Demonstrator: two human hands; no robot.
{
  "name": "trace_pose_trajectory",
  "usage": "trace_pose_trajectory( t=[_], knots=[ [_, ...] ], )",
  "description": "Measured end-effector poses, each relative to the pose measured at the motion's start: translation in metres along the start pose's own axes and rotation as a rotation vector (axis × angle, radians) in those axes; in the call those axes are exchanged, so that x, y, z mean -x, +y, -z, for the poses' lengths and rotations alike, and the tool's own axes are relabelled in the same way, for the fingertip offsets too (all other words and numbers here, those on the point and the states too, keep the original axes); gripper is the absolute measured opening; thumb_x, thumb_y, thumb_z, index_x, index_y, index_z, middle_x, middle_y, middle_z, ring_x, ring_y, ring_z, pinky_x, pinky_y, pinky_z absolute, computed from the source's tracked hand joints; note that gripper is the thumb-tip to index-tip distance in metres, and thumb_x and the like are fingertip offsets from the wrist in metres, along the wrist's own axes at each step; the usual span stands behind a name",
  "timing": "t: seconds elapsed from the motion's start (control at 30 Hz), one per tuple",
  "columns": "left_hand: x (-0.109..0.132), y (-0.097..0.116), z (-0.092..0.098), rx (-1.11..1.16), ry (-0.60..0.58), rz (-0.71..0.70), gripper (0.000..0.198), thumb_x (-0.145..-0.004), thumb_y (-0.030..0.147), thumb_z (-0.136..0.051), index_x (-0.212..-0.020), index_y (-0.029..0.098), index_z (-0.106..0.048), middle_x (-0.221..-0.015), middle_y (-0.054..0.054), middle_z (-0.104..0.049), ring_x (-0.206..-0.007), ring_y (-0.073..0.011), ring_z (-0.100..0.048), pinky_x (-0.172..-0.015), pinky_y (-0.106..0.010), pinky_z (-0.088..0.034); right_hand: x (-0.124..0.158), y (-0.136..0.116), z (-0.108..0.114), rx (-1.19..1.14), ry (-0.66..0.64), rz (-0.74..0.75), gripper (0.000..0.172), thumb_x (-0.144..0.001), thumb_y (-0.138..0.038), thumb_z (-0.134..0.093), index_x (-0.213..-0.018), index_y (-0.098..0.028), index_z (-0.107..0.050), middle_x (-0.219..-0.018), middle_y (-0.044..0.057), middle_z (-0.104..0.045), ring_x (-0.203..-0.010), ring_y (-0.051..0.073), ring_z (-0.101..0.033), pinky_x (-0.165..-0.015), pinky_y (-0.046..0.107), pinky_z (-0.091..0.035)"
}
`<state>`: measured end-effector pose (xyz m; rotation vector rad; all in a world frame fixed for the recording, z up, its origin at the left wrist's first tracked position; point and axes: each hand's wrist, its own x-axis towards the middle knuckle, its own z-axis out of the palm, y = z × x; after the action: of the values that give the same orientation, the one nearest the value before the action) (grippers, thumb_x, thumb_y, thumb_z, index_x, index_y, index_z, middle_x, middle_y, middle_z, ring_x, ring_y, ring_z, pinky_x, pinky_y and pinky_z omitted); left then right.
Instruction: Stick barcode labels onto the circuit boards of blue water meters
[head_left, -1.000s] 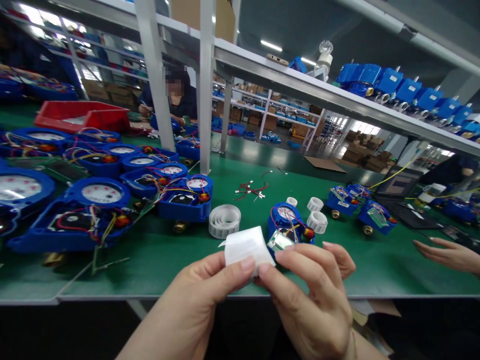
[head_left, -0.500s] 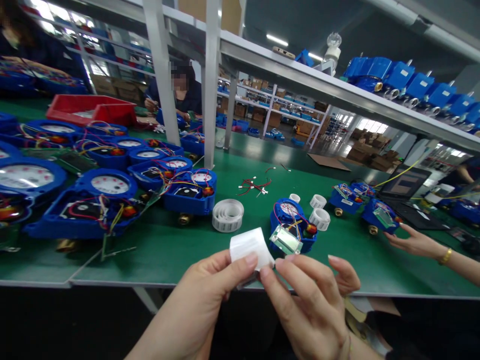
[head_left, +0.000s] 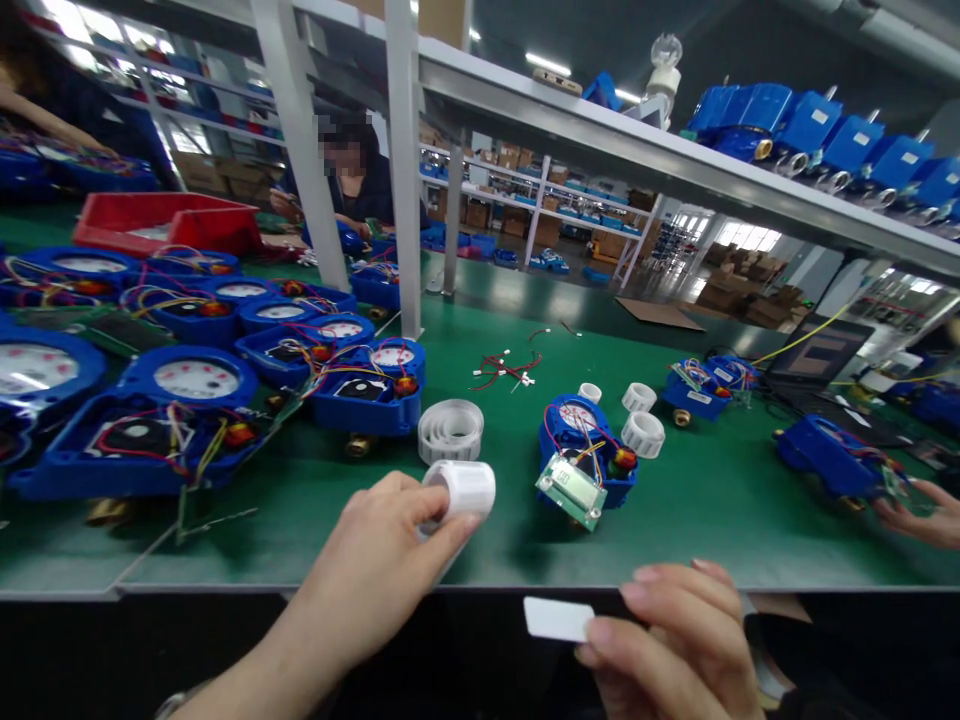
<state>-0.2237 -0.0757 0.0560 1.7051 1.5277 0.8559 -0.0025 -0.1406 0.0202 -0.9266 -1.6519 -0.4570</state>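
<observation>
My left hand (head_left: 394, 550) is closed around a roll of white labels (head_left: 471, 487), thumb in front and fingers inside the loop. Between the thumb and fingers of my right hand (head_left: 675, 635) is a single white label (head_left: 559, 619), held apart from the roll, just below the table's front edge. Beyond both hands stands a blue meter housing (head_left: 551, 430) with a white dial, coloured wires and a green circuit board with a small display (head_left: 574, 487) tilted over its front. A larger coiled label roll (head_left: 451, 432) rests on the table behind my left hand.
Small label rolls (head_left: 643, 434) lie behind the housing. Red wire connectors (head_left: 502, 371) are scattered further back. Many blue housings (head_left: 199, 380) crowd the left. At right, a co-worker's hand (head_left: 926, 512) touches another blue housing (head_left: 829, 455) near a laptop (head_left: 817, 352).
A label has come off the roll and moved down and right in my right hand. My left hand with the roll has shifted left. The co-worker's housing has moved right.
</observation>
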Motion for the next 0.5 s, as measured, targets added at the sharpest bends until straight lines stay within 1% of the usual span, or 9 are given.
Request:
trace_pose_trajectory(
  t=[0.07, 0.13, 0.23, 0.3, 0.37, 0.4, 0.43, 0.47, 0.5],
  knots=[
    [-0.007, -0.009, 0.000, -0.204, -0.021, -0.104, 0.024, -0.074, 0.033, -0.069, -0.053, 0.023, -0.066, -0.065, -0.008, -0.060, -0.076, -0.0279, -0.051, -0.077, -0.039, -0.034, 0.006, 0.011, 0.005, 0.027, 0.035, -0.018, 0.011, -0.083, -0.026, -0.071, -0.090, -0.034, -0.072, -0.082, 0.002, -0.064, -0.074, 0.022, -0.065, -0.080, 0.043, -0.047],
    [-0.015, -0.014, -0.006, -0.350, -0.061, -0.195, 0.020, -0.075, 0.026, -0.063, -0.055, 0.024, -0.065, -0.066, -0.009, -0.061, -0.079, -0.0289, -0.049, -0.082, -0.043, -0.030, 0.011, 0.020, 0.009, 0.043, 0.024, 0.000, 0.008, -0.084, -0.024, -0.070, -0.087, -0.031, -0.073, -0.087, 0.003, -0.063, -0.076, 0.022, -0.064, -0.076, 0.042, -0.047],
    [-0.034, -0.021, -0.017, -0.479, -0.150, -0.294, 0.021, -0.078, 0.022, -0.058, -0.057, 0.023, -0.062, -0.064, -0.008, -0.059, -0.077, -0.0269, -0.049, -0.085, -0.044, -0.030, 0.017, 0.028, 0.012, 0.037, -0.071, 0.042, 0.007, -0.083, -0.023, -0.070, -0.087, -0.029, -0.073, -0.095, 0.005, -0.060, -0.081, 0.022, -0.063, -0.072, 0.041, -0.049],
    [-0.048, -0.025, -0.021, -0.527, -0.211, -0.337, 0.017, -0.074, 0.021, -0.062, -0.057, 0.022, -0.061, -0.063, -0.007, -0.059, -0.076, -0.0257, -0.050, -0.085, -0.043, -0.032, 0.019, 0.030, 0.012, 0.025, -0.091, 0.030, 0.007, -0.083, -0.023, -0.070, -0.087, -0.028, -0.072, -0.097, 0.006, -0.059, -0.082, 0.022, -0.063, -0.070, 0.040, -0.049],
    [-0.060, -0.026, -0.019, -0.556, -0.250, -0.364, 0.012, -0.066, 0.021, -0.070, -0.057, 0.022, -0.062, -0.066, -0.007, -0.063, -0.078, -0.0269, -0.053, -0.085, -0.043, -0.033, 0.020, 0.030, 0.011, 0.009, 0.001, -0.067, 0.008, -0.085, -0.020, -0.067, -0.085, -0.027, -0.071, -0.095, 0.006, -0.059, -0.082, 0.022, -0.062, -0.068, 0.039, -0.049],
    [-0.063, -0.025, -0.017, -0.563, -0.256, -0.373, 0.009, -0.062, 0.021, -0.074, -0.061, 0.023, -0.065, -0.070, -0.007, -0.066, -0.082, -0.0289, -0.055, -0.085, -0.043, -0.033, 0.021, 0.031, 0.010, -0.008, 0.048, -0.130, 0.009, -0.085, -0.019, -0.066, -0.084, -0.027, -0.070, -0.095, 0.006, -0.059, -0.083, 0.022, -0.061, -0.067, 0.038, -0.049],
    [-0.064, -0.024, -0.014, -0.566, -0.251, -0.379, 0.012, -0.059, 0.021, -0.077, -0.067, 0.024, -0.068, -0.077, -0.008, -0.069, -0.086, -0.0318, -0.057, -0.085, -0.044, -0.032, 0.022, 0.033, 0.010, -0.032, 0.065, -0.195, 0.009, -0.086, -0.018, -0.066, -0.084, -0.026, -0.070, -0.096, 0.006, -0.060, -0.085, 0.023, -0.060, -0.066, 0.037, -0.049],
    [-0.063, -0.022, -0.011, -0.566, -0.233, -0.383, 0.017, -0.060, 0.022, -0.079, -0.075, 0.025, -0.071, -0.086, -0.008, -0.072, -0.093, -0.0351, -0.058, -0.087, -0.045, -0.031, 0.023, 0.035, 0.009, -0.063, 0.066, -0.255, 0.009, -0.086, -0.018, -0.066, -0.087, -0.026, -0.070, -0.098, 0.007, -0.060, -0.087, 0.023, -0.060, -0.064, 0.034, -0.049],
    [-0.061, -0.020, -0.008, -0.569, -0.210, -0.388, 0.021, -0.063, 0.026, -0.079, -0.083, 0.026, -0.072, -0.095, -0.008, -0.073, -0.099, -0.0378, -0.058, -0.088, -0.047, -0.030, 0.025, 0.039, 0.008, -0.100, 0.058, -0.313, 0.010, -0.086, -0.018, -0.067, -0.091, -0.026, -0.070, -0.101, 0.008, -0.061, -0.090, 0.023, -0.061, -0.063, 0.032, -0.050]
  ],
)
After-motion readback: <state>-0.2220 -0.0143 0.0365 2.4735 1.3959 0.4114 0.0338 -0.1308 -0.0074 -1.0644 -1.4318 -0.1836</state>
